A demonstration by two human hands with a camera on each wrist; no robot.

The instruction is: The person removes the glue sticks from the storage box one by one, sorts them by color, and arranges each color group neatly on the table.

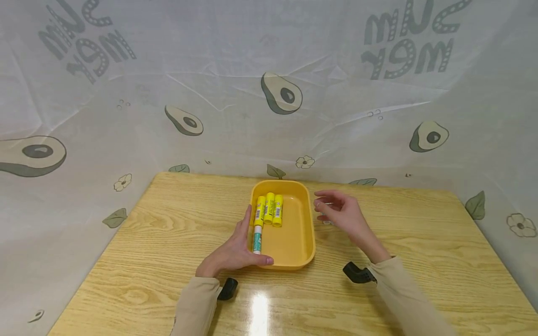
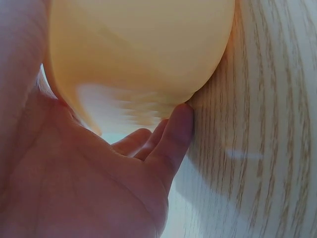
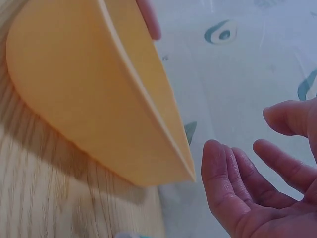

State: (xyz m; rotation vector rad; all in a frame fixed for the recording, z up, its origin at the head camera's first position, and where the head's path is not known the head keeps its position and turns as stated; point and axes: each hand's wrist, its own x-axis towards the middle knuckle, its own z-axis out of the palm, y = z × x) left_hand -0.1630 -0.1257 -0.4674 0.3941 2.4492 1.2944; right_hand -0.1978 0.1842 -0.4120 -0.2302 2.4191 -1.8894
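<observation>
A yellow plastic tray (image 1: 296, 233) stands on the table. My left hand (image 1: 233, 249) grips its near left corner, thumb at the near rim and fingers along the outer left wall. Inside, against the left side, lie three yellow glue sticks (image 1: 269, 208) side by side. A white and teal glue stick (image 1: 258, 240) lies below the leftmost one, partly hidden by the left hand. To the right of the tray, my right hand (image 1: 342, 212) hovers with loosely bent fingers, nothing between them. Beneath it, a small whitish tube (image 1: 327, 221) on the table is mostly hidden.
The wooden table (image 1: 176, 214) ends just behind the tray. A white curtain (image 1: 235, 130) printed with avocados hangs along its back and sides. Black wrist mounts (image 1: 357, 273) stick out from both sleeves.
</observation>
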